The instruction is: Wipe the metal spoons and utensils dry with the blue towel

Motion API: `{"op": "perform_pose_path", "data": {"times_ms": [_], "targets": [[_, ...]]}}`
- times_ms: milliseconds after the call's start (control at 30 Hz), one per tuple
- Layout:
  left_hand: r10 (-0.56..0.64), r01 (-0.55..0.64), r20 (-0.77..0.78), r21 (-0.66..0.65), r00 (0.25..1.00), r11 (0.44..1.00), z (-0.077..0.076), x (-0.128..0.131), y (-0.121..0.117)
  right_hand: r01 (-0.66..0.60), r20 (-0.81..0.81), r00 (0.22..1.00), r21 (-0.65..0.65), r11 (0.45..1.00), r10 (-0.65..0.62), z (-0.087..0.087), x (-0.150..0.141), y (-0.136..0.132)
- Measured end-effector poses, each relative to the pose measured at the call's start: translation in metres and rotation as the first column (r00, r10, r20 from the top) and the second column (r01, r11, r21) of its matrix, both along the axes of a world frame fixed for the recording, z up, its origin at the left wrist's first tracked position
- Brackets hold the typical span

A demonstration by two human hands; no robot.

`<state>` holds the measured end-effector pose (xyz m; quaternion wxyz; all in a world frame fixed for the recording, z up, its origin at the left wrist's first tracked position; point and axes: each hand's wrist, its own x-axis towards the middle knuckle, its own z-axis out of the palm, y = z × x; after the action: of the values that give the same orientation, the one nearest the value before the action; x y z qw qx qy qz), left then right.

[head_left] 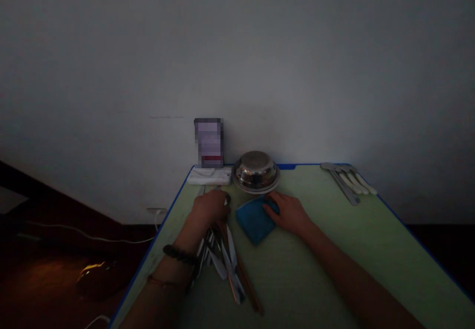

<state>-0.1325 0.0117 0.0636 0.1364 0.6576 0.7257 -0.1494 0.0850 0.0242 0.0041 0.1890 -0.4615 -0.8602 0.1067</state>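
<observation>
Many pieces of cutlery and brown chopsticks at left on the green surface, long axes running away from the wearer, most near ends slanting rightward. Left grip curled over the far part of the pile, fingertips hidden; cannot tell whether clenched around any piece. Farther right, upturned metal bowl. Nearer, blue cloth lying cornerwise, one corner toward the wearer, right corner covered by the right grip, grasping there, thumb on top. Far right, spoons and forks, handles toward near right, details dim.
</observation>
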Motion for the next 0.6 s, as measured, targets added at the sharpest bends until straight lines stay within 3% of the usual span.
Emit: {"op": "perform_pose_path", "data": {"times_ms": [167,333,467,600], "targets": [[0.008,-0.009,0.095,0.007,0.995,1.000,0.003,-0.006,0.001,0.003,-0.007,1.000,-0.001,1.000,-0.003,0.001,0.000,-0.001],[-0.037,0.037,0.284,0.005,0.958,0.999,0.025,-0.015,-0.004,0.002,-0.019,1.000,-0.017,1.000,-0.002,0.002,0.001,-0.002],[-0.128,0.138,0.488,0.017,0.864,0.990,0.044,-0.020,-0.013,-0.004,-0.034,0.999,-0.046,0.999,0.002,0.002,0.000,-0.003],[-0.219,0.238,0.646,0.059,0.732,0.970,0.054,-0.017,-0.020,-0.036,-0.045,0.998,-0.102,0.994,0.031,0.006,0.002,-0.004]]}}
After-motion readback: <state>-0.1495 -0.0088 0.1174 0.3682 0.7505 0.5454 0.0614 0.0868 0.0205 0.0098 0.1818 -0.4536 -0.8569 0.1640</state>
